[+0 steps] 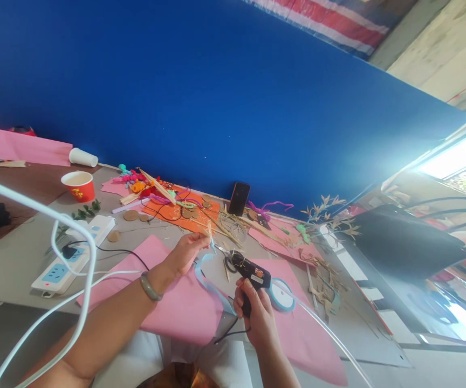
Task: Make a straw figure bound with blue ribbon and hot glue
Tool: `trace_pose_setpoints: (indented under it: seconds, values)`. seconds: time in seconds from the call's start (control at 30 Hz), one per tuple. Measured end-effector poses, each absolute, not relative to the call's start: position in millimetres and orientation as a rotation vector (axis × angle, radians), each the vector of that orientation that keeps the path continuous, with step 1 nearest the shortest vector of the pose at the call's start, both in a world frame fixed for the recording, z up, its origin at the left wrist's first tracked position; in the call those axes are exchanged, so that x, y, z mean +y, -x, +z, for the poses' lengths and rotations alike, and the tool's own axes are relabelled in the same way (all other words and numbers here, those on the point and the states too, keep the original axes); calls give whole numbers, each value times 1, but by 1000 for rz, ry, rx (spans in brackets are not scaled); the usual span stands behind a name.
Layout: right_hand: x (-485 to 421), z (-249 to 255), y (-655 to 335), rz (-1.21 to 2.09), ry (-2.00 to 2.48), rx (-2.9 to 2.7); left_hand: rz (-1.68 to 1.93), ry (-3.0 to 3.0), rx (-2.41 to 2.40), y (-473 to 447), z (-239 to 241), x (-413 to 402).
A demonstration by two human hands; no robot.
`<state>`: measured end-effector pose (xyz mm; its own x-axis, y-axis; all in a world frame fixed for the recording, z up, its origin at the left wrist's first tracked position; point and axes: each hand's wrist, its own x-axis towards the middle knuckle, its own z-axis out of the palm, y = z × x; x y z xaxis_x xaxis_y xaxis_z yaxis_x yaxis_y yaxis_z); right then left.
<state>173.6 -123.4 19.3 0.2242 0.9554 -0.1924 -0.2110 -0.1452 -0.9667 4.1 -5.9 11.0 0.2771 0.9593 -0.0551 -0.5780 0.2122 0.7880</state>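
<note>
My right hand (pixel 257 312) is wrapped round the handle of a black glue gun (pixel 249 270), whose nozzle points left and away. My left hand (pixel 186 252) pinches a thin straw-coloured stick (pixel 210 233) upright just ahead of that nozzle, a bangle on its wrist. Both hands hover over a pink paper sheet (pixel 176 302). A pale blue ribbon (pixel 211 283) curls between the hands, running to a ribbon roll (pixel 281 295) right of the gun.
A white power strip (pixel 61 269) with cables lies left. A red paper cup (pixel 80 186), an orange sheet (pixel 176 211) piled with pipe cleaners and straw, a black phone (pixel 239 198) against the blue wall, and a black bag (pixel 403 242) at right.
</note>
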Motion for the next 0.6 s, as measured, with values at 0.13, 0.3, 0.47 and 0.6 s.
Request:
trace_pose_setpoints:
  seconds: [0.13, 0.3, 0.47, 0.6]
  values:
    - [-120, 22, -178, 1082, 1356, -899, 1180, -683, 752, -4, 13, -4]
    - [-116, 29, -210, 878, 1506, -981, 1217, -733, 893, -2, 16, -3]
    - [-115, 31, -266, 898, 1576, -951, 1240, -832, 940, 1, 12, -1]
    - [-115, 28, -301, 830, 1710, -889, 1244, -889, 932, 1, 8, 0]
